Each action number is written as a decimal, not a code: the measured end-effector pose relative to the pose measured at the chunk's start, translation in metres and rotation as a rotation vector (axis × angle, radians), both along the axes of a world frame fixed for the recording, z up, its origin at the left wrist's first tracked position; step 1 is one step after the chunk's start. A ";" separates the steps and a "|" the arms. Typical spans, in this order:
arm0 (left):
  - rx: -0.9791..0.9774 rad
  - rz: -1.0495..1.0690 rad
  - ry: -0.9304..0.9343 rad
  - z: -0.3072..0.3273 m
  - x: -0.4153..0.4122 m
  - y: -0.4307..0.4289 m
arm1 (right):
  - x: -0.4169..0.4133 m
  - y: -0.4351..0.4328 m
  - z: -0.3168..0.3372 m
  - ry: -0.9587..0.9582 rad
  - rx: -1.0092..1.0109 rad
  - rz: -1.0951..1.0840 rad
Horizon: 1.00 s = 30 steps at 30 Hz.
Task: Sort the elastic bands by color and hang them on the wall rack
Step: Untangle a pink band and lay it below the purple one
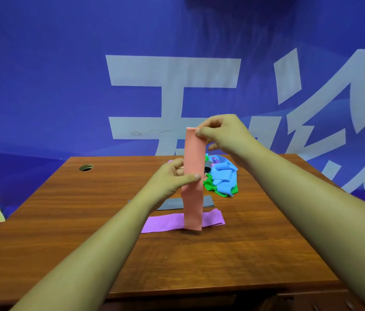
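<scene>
Illumination is even and moderately bright. The bench (244, 254) surface shows a soft sheen and only faint shadows. Wide-angle distortion bends straight edges near the frame borders. Fine detail is slightly soft.

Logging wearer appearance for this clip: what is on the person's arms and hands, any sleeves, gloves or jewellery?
Nothing worn shows. The left hand and right hand are bare, with no gloves, rings or markings visible. The left forearm and right forearm are bare to the frame edge: no sleeves, watch, wristband or cable.
</scene>
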<state>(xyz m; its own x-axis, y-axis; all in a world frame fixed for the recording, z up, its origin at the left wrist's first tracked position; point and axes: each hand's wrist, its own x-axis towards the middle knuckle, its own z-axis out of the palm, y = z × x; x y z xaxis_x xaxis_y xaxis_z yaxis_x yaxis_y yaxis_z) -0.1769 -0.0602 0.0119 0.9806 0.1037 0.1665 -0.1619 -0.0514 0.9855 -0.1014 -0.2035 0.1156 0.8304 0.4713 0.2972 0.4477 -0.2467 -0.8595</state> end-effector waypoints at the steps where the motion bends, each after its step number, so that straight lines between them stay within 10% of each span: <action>1: 0.005 -0.042 0.041 -0.005 -0.003 0.001 | 0.003 -0.001 -0.001 0.037 0.041 -0.022; 13: 0.071 -0.147 0.400 -0.059 -0.047 0.047 | 0.042 -0.033 -0.063 0.353 0.279 -0.313; 25: -0.035 0.264 0.417 -0.106 -0.092 0.102 | 0.012 -0.059 -0.170 0.590 0.201 -0.341; 30: 0.202 0.445 0.477 -0.122 -0.102 0.103 | -0.003 -0.063 -0.203 0.560 0.071 -0.348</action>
